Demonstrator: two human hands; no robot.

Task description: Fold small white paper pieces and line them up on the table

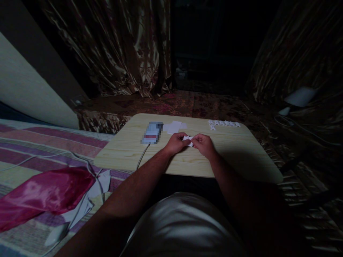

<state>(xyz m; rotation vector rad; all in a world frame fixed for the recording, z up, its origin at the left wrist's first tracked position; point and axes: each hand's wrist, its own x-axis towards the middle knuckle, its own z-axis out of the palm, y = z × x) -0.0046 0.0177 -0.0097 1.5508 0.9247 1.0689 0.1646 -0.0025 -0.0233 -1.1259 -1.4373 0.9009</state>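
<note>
Both hands meet over the middle of a light wooden table (241, 157). My left hand (176, 142) and my right hand (204, 144) pinch a small white piece of paper (188, 140) between their fingertips, just above the tabletop. Flat white paper squares (174, 126) lie a little beyond the hands. A row of several small folded white paper pieces (224, 123) sits along the far right edge.
A blurred phone-like object (152, 133) with a cable (141, 157) lies left of the hands. A striped bedspread (40, 150) with a shiny pink cloth (45, 192) is at the left. Dark satin curtains (120, 46) hang behind. A white lamp-like object (298, 97) lies at the right.
</note>
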